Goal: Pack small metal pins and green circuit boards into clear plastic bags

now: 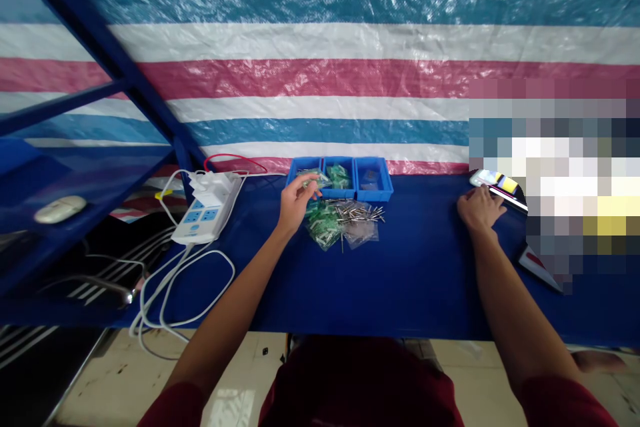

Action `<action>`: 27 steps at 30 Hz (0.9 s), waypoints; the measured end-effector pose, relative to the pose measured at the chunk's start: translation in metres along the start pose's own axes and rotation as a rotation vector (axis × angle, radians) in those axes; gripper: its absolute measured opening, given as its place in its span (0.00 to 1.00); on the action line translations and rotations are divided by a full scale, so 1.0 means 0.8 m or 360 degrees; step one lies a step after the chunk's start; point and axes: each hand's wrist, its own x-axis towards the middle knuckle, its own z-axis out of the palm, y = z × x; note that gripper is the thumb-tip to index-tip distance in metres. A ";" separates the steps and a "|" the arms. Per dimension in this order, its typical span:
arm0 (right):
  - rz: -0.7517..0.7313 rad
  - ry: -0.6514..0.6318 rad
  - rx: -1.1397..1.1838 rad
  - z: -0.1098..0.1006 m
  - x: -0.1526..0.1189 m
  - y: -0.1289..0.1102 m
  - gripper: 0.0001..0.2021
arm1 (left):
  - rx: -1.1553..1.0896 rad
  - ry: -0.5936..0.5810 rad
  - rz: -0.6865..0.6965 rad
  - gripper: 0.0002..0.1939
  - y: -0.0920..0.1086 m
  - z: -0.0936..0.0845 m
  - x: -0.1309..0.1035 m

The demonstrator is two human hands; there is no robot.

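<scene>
My left hand (297, 199) is at the front of the left blue bin (303, 163), its fingers curled together. At its fingertips is a small clear and green plastic bag (321, 180); whether it is gripped or lies in the bin is unclear. Just in front of the bins lie a heap of green-tinted bags (324, 225), a pile of thin metal pins (357, 211) and some clear bags (363, 232). Far to the right, my right hand (481, 208) rests on the table, fingers spread at the near edge of a lit phone (495, 180).
Green bags fill the middle bin (339, 195); clear bags lie in the right bin (374, 195). A white power strip (200, 220) with looping cables (170, 293) is on the left. A flat pale object (540, 268) lies at the right, beside a blurred-out area. Blue frame bars (120, 73) rise at the left.
</scene>
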 end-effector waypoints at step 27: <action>0.0365 0.0205 0.0310 -0.006 0.009 0.007 0.07 | 0.0358 0.0130 0.0248 0.20 -0.011 -0.007 0.005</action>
